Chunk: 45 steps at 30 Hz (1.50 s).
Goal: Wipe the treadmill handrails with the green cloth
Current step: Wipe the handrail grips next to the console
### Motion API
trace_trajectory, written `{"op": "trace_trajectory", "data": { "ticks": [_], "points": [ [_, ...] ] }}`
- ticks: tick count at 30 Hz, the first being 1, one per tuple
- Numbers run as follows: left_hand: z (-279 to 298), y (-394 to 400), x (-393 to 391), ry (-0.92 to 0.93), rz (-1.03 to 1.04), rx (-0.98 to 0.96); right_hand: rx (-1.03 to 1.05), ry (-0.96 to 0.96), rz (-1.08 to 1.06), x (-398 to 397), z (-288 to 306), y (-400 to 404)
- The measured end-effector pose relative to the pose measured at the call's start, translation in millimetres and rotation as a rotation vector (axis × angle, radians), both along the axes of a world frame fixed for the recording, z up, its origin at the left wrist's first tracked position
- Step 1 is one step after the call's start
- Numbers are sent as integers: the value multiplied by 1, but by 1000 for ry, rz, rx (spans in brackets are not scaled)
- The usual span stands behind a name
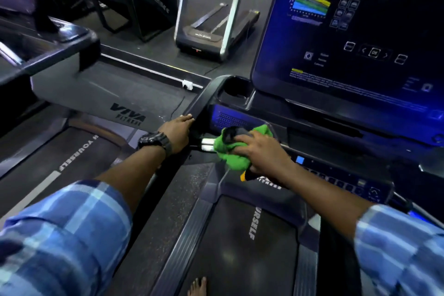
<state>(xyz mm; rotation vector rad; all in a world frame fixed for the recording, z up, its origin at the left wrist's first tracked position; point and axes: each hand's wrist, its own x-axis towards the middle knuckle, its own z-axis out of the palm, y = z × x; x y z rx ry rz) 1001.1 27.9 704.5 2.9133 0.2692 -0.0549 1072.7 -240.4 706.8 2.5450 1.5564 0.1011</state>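
The green cloth is bunched around the short front handrail, whose silver end sticks out to the left of the cloth. My right hand presses down on the cloth and grips it against the bar. My left hand, with a black watch on the wrist, rests on the black left side handrail where it slopes up to the console. Its fingers curl over the rail's edge. Both forearms come out of rolled blue checked sleeves.
The treadmill's large lit screen rises at the right, with a cup holder at its left corner and a button panel below. The belt runs underneath, a bare foot on it. Another treadmill stands at the left, a third beyond.
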Motion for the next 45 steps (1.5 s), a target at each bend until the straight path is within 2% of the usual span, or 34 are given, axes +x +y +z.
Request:
{"op": "trace_trajectory", "data": {
  "ticks": [2,3,5,8,11,13,16,17,19,23,24,26,28,30,33,37,39,41,43,45],
  "points": [
    [-1,-2,-6,-9,9,-16,67,88,-260,7,14,19],
    [-1,-3,-8,-14,13,-20,96,129,-308,8,17,35],
    [-6,-1,-13,-22,30,-4,66,155,-202,0,12,62],
    [-1,-1,-24,-35,97,20,-60,-23,108,-15,-1,63],
    [6,-3,-35,-36,148,31,15,-115,325,-8,-15,24],
    [8,-5,-40,-33,155,39,28,-105,229,-2,-12,14],
    [7,-9,-41,-9,143,38,94,-89,-98,-17,-5,45],
    [6,-8,-41,8,137,39,110,-83,-138,-25,-7,58],
    [6,-6,-41,40,117,46,109,-88,-96,-32,-14,72],
    [7,-1,-40,29,102,20,95,-86,241,-10,-19,40],
    [6,1,-40,10,105,16,69,-48,251,-4,-15,32],
    [3,2,-42,-37,101,-4,69,38,53,3,0,29],
    [0,4,-46,-66,102,-47,188,156,-264,5,8,50],
    [-2,6,-49,-81,118,-94,224,230,-388,-4,10,83],
    [-4,10,-51,-92,86,-131,107,141,-207,-32,-6,106],
    [-1,13,-53,-68,62,-123,87,5,85,-31,-20,60],
    [0,14,-54,-70,56,-120,74,-20,50,-22,-20,49],
    [-1,16,-55,-86,60,-134,184,60,-220,-20,-15,70],
    [-3,17,-55,-91,68,-169,420,255,-456,-23,-11,109],
    [-6,20,-54,-86,83,-197,621,522,-481,-33,-11,147]
  ]
}}
